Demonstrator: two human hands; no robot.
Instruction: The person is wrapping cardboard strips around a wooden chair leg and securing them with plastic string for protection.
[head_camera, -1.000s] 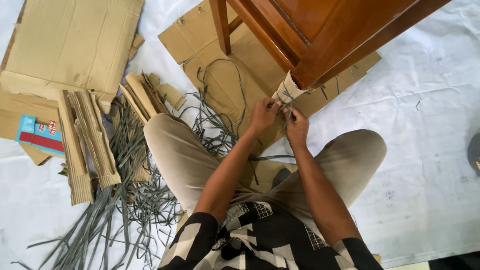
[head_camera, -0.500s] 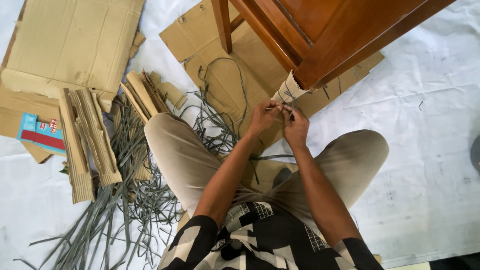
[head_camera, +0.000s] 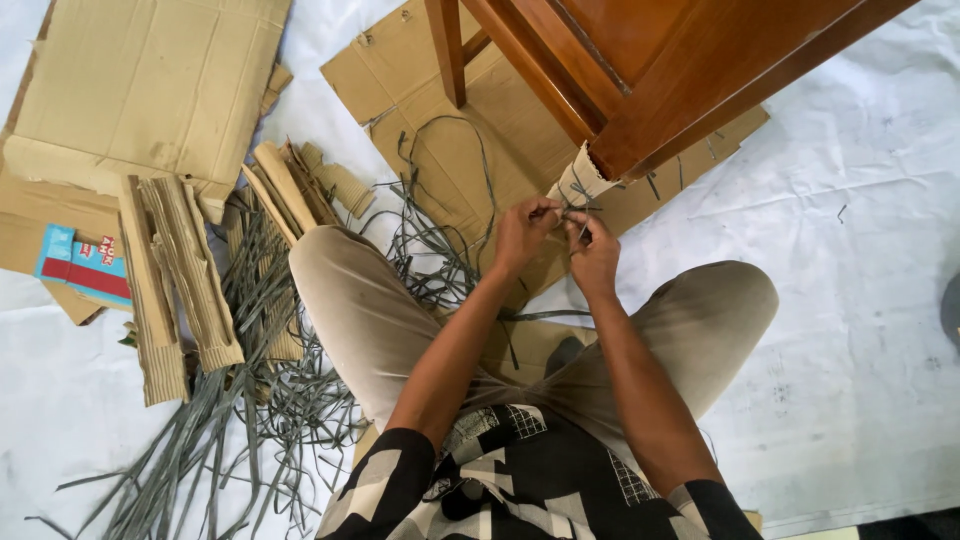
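Head view is looking straight down on a person sitting cross-legged on a white floor covering (head_camera: 850, 330), working with both hands at the foot of a wooden furniture leg (head_camera: 640, 130). The left hand (head_camera: 522, 235) and the right hand (head_camera: 594, 250) are meeting just below that foot, fingertips almost touching. Each grip is pinching shut on a thin grey strap (head_camera: 572, 210), a flat, narrow, ribbon-like strip running between the two hands and looping around a cardboard wrap (head_camera: 578, 182). That wrap is pale, ridged corrugated card, curled into a sleeve around the leg's lower end, sitting directly beyond the fingertips. The leg itself is smooth, glossy, reddish-brown wood with square edges.

Under the hands and the leg, a flattened brown cardboard sheet (head_camera: 440, 150) is lying matte and creased, with a loose curl of strap trailing across it. Off to the left of the left grip, past the knee in tan trousers, a tangle of loose grey straps (head_camera: 260, 400) is spreading out over the floor in long, limp, overlapping strands. Further left of that, several corrugated cardboard strips (head_camera: 175, 280) are lying side by side, their ribbed faces showing, and beyond them a large flattened cardboard box (head_camera: 150, 90) is resting with its flaps folded. A piece of card with a blue and red printed panel (head_camera: 80, 270) is peeking out from beneath it at the far left.
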